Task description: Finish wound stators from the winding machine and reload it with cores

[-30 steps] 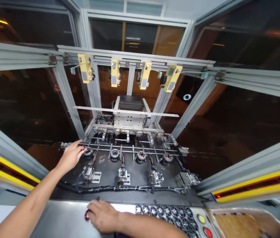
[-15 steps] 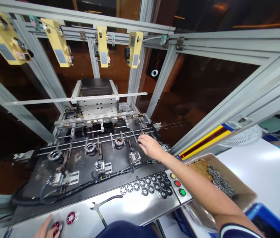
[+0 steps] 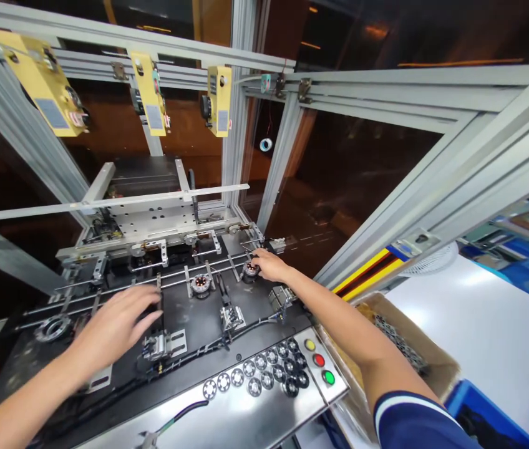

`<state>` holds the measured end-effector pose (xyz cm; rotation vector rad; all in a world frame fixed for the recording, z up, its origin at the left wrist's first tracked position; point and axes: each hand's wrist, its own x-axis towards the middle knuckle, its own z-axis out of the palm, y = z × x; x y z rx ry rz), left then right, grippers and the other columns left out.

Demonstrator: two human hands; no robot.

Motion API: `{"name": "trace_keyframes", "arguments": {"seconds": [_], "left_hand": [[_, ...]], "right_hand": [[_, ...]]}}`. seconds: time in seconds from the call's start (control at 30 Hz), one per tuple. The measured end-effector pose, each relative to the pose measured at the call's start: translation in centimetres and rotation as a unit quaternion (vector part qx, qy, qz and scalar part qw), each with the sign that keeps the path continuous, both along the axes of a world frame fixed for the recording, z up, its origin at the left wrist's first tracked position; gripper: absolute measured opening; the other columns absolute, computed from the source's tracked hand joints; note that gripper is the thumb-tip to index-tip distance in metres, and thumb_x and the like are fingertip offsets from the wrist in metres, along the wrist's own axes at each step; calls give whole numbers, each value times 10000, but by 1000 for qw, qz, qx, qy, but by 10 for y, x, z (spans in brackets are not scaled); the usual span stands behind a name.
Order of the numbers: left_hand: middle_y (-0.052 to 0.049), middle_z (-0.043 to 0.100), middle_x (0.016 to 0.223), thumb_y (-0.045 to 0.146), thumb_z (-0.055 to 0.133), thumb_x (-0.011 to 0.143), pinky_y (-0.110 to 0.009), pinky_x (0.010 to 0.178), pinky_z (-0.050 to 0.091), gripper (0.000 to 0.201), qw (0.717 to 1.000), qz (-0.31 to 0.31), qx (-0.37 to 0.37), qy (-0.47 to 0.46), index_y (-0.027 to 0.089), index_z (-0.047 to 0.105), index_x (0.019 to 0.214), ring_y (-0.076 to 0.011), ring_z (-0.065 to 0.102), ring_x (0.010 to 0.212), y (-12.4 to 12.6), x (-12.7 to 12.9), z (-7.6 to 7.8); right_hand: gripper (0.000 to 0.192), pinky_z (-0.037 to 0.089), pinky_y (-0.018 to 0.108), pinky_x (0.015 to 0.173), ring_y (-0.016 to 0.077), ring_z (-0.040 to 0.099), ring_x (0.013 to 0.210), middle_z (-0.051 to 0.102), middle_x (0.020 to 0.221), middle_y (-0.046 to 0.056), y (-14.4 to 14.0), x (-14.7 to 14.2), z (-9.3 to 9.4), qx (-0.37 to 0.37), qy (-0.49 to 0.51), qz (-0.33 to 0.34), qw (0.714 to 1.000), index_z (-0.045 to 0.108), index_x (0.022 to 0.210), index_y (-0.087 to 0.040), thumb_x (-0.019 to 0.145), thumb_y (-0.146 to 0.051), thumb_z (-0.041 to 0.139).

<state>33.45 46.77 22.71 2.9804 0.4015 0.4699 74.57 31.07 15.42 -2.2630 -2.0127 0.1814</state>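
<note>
My right hand (image 3: 270, 265) reaches to the rightmost round holder, its fingers closed at a round slotted metal part (image 3: 249, 270) seated there. My left hand (image 3: 113, 324) is over the left half of the black plate, slightly blurred, thumb and fingers apart, with nothing visible between them. It hides the holder beneath it. Between my hands, a round part with a copper-red centre (image 3: 201, 284) sits in another holder. At the far left is a bare metal ring holder (image 3: 53, 328).
Several small slotted discs (image 3: 255, 386) lie on the steel ledge, beside yellow, red and green buttons (image 3: 319, 360). Cutting pliers (image 3: 166, 427) lie at the front. A cardboard box (image 3: 442, 365) holds metal parts at right. Yellow sensor units (image 3: 219, 103) hang from the aluminium frame.
My left hand has risen from a red-and-black round part on the front ledge to above the black plate. My right hand stays at the rightmost holder. The view has shifted right.
</note>
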Motion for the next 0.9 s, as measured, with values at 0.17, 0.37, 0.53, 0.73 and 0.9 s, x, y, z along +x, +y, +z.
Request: {"name": "trace_keyframes", "arguments": {"seconds": [0.17,0.37,0.53,0.73,0.9], "left_hand": [[-116,572,1377,325,652,876,-551,1037,432,322,991,-45,-19,126,176,641,1162,-302,506,1293,19,114,-33],[-108,529,1412,320,637,889,-567,1048,409,331,983,-26,-37,178,189,620,1192,-302,494,1289,23,135,-69],[-106,516,1426,318,631,892,-570,1060,393,324,977,-32,-67,198,194,622,1192,-304,477,1303,33,136,-73],[-107,555,1379,310,627,898,-552,1021,440,326,962,-37,-103,249,185,615,1199,-288,539,1239,39,144,-79],[-104,576,1351,312,631,896,-540,1006,456,314,962,-39,-116,245,184,622,1182,-279,560,1210,38,147,-73]], "right_hand": [[302,488,496,986,262,564,1182,561,1328,100,2,1,-6,-14,9,20,1000,600,1206,-176,940,-320,610],[309,473,512,1003,271,549,1206,552,1343,100,8,8,-16,-33,20,26,999,600,1210,-177,937,-323,614],[308,477,508,997,266,558,1193,561,1330,98,12,12,-17,-43,31,15,998,600,1208,-177,939,-327,611],[297,500,486,968,252,582,1152,583,1292,95,14,15,-15,-47,38,24,998,604,1193,-171,942,-331,607],[288,516,469,946,241,602,1115,605,1253,92,18,21,-17,-54,50,36,997,611,1176,-165,943,-334,607]]}}
